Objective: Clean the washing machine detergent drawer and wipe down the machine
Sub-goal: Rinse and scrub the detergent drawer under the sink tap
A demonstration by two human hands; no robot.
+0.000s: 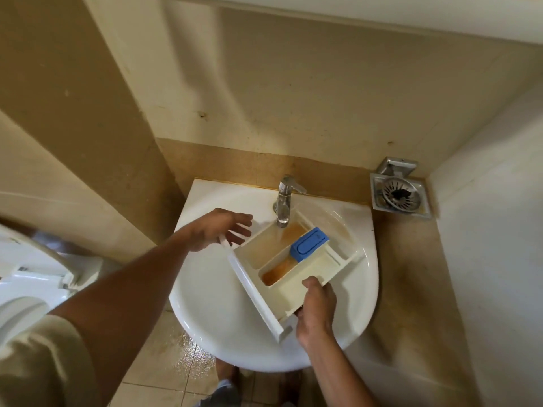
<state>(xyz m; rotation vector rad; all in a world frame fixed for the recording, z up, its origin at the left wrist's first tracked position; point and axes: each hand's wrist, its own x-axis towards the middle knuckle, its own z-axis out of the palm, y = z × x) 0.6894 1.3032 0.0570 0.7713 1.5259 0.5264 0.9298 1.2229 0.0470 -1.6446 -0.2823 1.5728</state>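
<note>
A round white ceramic basin [211, 304] is filling the middle. A white plastic detergent drawer [293, 292] with brown-stained compartments is being held tilted over the basin's bowl. The right hand [317, 309] is gripping its near corner above the basin's front. The left hand [219, 229], fingers spread and relaxed, is hovering at the drawer's end over the basin's left side; contact is unclear. A chrome tap [284, 201] is standing at the basin's back rim, over the drawer's far end, where a blue rectangular plastic cap [308, 243] is sitting.

Sink [205, 292], tap [283, 201], toilet [26, 289], floor drain [399, 195]

Glossy white ceramic sink [205, 289] — shiny chrome metal tap [283, 201] — matt, stained plastic drawer [282, 259], blue plastic cap [308, 243]
</note>
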